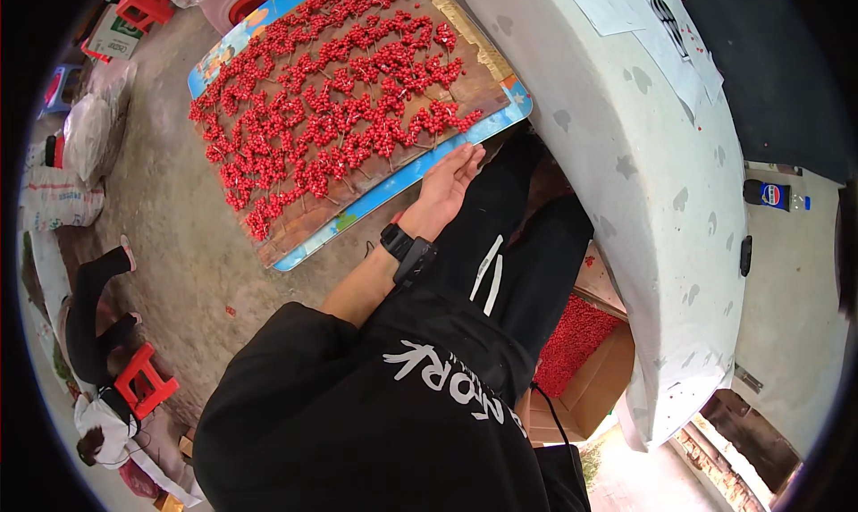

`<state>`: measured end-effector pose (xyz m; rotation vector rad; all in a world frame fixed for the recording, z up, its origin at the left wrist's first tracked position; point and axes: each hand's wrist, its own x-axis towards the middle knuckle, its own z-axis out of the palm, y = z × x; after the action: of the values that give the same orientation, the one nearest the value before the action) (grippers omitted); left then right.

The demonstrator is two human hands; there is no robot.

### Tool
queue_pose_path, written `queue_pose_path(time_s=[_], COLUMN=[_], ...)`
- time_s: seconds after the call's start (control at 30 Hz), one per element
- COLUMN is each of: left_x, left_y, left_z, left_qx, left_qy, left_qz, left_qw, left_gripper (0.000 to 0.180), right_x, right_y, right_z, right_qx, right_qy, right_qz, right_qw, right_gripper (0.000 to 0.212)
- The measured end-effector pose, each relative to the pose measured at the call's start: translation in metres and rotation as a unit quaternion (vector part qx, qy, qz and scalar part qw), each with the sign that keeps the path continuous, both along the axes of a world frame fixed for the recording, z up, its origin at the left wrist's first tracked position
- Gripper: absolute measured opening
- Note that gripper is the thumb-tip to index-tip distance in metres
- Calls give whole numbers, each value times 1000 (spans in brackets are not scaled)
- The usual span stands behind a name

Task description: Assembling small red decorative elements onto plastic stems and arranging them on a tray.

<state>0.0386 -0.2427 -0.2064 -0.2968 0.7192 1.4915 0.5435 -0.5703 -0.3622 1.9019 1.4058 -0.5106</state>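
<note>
My left hand point(450, 187) hovers by the near edge of a blue-rimmed board point(382, 193), its fingers stretched out and nothing in them. A black band with a dark device point(408, 251) is strapped on that wrist. Brown cardboard point(362, 174) covers most of the board. Rows of small red berry clusters on thin stems point(335, 110) are spread over it. Whether my fingertips touch the board's edge, I cannot tell. My right hand does not show; its side is hidden behind my black shirt, near an open cardboard box point(601, 389) of loose red berries point(572, 340).
A table under a pale patterned cloth point(617, 128) stands to my right, with papers point(639, 29) on top. A dark-drink bottle point(776, 196) lies beyond it. At the left, a person point(107, 423) is near a red stool point(143, 382). White sacks point(88, 141) lie farther up.
</note>
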Motion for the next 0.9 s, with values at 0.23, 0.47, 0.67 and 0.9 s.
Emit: queue_pose_path(time_s=[0.23, 0.47, 0.67, 0.9], left_x=[-9, 0, 4, 2], left_y=[5, 13, 17, 20], left_z=[-5, -4, -12, -8], left_qx=[-19, -3, -1, -5], left_qy=[-70, -49, -74, -123], left_qz=[58, 30, 33, 77], left_qw=[996, 998, 997, 989], left_gripper=[25, 26, 25, 24], right_x=[-11, -15, -18, -14], right_y=[12, 18, 23, 20], right_z=[6, 18, 20, 8], right_qx=[16, 32, 47, 63], right_qy=[-2, -10, -14, -19], right_qz=[15, 23, 29, 34], right_qw=[1000, 999, 998, 997], right_gripper=[23, 22, 21, 21])
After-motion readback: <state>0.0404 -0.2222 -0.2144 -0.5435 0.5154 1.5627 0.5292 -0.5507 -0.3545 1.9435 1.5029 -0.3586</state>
